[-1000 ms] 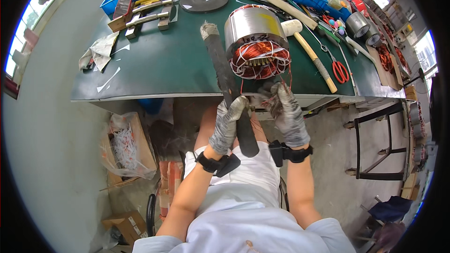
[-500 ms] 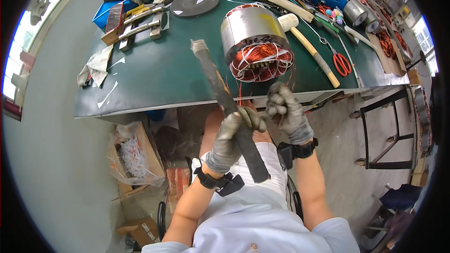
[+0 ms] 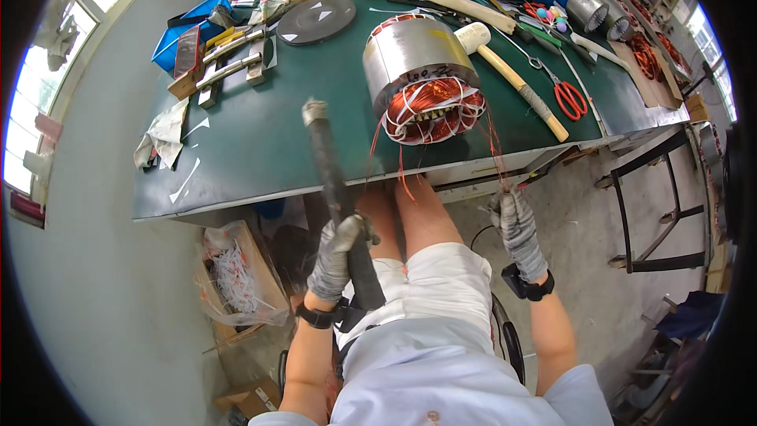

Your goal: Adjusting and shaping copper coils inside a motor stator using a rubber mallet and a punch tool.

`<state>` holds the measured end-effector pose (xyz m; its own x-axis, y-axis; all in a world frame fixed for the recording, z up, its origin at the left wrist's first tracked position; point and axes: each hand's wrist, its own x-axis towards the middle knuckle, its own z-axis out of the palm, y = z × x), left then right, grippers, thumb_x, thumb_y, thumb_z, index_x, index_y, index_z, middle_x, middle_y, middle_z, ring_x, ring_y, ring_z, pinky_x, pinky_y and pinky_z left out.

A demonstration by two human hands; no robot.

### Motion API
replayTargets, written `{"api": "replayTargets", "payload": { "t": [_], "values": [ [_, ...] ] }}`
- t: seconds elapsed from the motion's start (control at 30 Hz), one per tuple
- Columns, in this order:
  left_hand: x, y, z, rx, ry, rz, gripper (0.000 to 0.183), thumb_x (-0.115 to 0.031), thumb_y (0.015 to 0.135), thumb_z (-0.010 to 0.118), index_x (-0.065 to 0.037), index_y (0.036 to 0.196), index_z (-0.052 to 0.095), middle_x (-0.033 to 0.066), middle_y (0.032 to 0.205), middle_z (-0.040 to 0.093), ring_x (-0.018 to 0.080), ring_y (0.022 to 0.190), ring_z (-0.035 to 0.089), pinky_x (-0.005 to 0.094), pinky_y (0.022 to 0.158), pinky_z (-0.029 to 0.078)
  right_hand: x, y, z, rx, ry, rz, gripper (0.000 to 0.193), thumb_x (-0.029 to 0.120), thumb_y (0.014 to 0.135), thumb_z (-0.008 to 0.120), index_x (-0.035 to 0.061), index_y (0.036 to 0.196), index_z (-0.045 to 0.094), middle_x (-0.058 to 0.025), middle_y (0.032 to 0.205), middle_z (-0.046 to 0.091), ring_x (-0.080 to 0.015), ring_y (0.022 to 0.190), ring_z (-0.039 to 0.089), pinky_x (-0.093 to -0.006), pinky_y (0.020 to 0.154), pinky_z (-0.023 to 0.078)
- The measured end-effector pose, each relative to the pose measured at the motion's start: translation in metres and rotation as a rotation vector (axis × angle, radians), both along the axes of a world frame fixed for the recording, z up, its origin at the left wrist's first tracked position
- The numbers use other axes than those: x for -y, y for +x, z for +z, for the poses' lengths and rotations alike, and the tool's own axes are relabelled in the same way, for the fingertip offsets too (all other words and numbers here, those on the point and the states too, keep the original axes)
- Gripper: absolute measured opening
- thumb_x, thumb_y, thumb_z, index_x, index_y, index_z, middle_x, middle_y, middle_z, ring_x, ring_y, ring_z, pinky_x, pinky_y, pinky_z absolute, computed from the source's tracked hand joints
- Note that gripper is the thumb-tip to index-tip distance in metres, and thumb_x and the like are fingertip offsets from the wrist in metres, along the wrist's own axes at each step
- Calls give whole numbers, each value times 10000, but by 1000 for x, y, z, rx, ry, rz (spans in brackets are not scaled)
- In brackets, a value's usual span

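A motor stator (image 3: pixel 418 57), a silver cylinder with white-laced copper windings (image 3: pixel 434 106) facing me, lies near the front edge of the green table. Thin red wire leads (image 3: pixel 491 138) hang from it over the edge. My gloved right hand (image 3: pixel 516 225), below the edge, has its fingers closed at the lower ends of the right-hand leads. My gloved left hand (image 3: pixel 337 252) is wrapped around a long dark stick (image 3: pixel 326 162) with a pale, worn upper end. The stick stands tilted in front of the table, left of the stator, apart from it.
A wooden-handled white mallet (image 3: pixel 516 79) and red-handled scissors (image 3: pixel 569 99) lie right of the stator. A black round plate (image 3: pixel 317 20), metal bars (image 3: pixel 233 67) and a cloth (image 3: pixel 163 136) lie to the left. A box of white scraps (image 3: pixel 240 276) stands on the floor.
My left hand has carried the stick left and lower. My right hand has moved right and down, and the red leads now stretch toward it.
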<state>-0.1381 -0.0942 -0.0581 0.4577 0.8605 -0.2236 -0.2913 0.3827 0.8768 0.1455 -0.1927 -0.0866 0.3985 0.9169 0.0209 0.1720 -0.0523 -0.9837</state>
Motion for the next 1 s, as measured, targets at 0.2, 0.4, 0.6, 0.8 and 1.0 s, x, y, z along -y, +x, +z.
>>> {"api": "replayTargets", "payload": {
  "t": [0.2,0.4,0.6,0.8,1.0],
  "values": [
    [14,-12,8,-101,-1,157,215,-185,791,580,-17,915,533,42,758,570,139,687,570,242,611,455,49,55,-24,1443,398,-32,244,202,846,532,35,1024,519,-128,811,576,-259,715,563,-362,672,461],
    [25,-48,44,-511,454,700,331,-153,820,563,2,1108,507,85,971,563,130,857,518,247,771,428,101,142,-42,1256,-270,62,332,87,810,522,41,1135,473,-178,1079,520,-313,932,533,-392,757,443],
    [-10,-17,101,-326,749,485,378,-137,860,442,-9,1215,452,101,1161,510,162,987,507,272,869,388,-25,118,81,1116,289,-221,159,75,820,497,47,964,559,-138,963,563,-279,857,527,-375,765,425],
    [-80,96,87,87,599,61,574,-8,769,564,-32,1295,332,62,1005,556,143,874,510,277,808,411,-148,162,8,1555,-93,-227,516,172,735,536,105,1233,417,-137,1083,512,-300,961,509,-377,804,422],
    [-91,126,93,-604,990,108,629,-149,715,646,58,1232,354,209,1194,404,289,1110,399,298,969,292,-165,261,-42,1057,126,-199,299,143,824,527,79,1116,515,-30,732,487,-87,562,448,-213,433,366]
  ]
}}
